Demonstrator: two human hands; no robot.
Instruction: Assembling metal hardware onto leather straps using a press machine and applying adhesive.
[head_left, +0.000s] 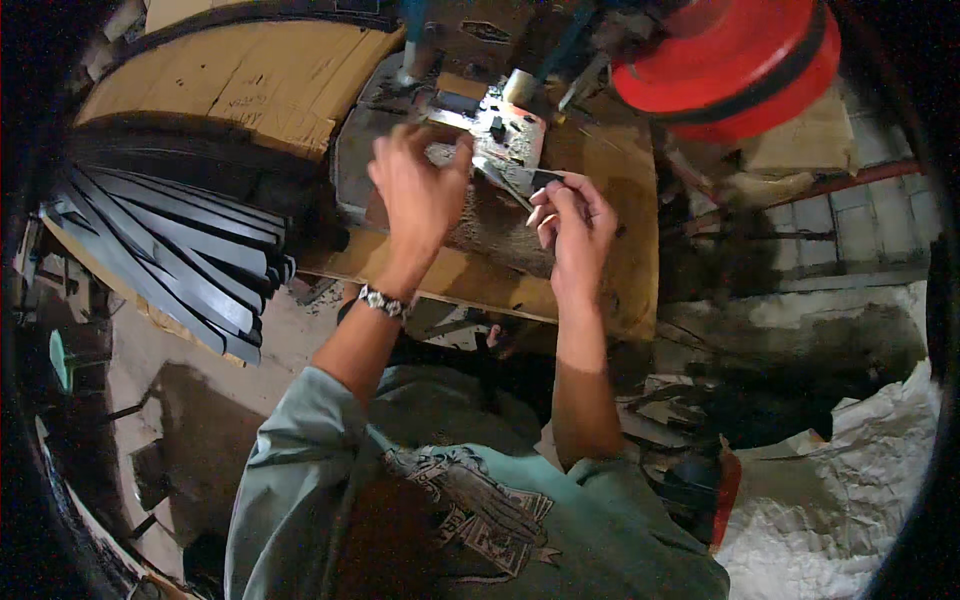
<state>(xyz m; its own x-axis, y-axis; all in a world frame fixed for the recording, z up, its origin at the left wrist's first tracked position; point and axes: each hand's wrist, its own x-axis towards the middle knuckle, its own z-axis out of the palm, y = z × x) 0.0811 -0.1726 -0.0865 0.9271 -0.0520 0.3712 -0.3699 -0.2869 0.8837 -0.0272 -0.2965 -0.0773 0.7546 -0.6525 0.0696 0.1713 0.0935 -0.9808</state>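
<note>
the left hand (418,190), a beaded band at its wrist, curls its fingers with the tips pinched at the near edge of a shiny metal plate (497,132). the right hand (575,225) pinches a thin dark strip (528,184) whose far end touches that plate. the plate lies on a wooden board (600,270). left of it fans a stack of dark metal strips (180,255); a red drum (735,60) sits beyond.

A flattened brown cardboard sheet (240,75) lies at the far left corner of the desk (610,270), its surface creased and marked with faint dark scribbles. Another scrap of tan cardboard (800,140) sits off the far right edge, beneath a red round thing. No labels, signs or screens show.
</note>
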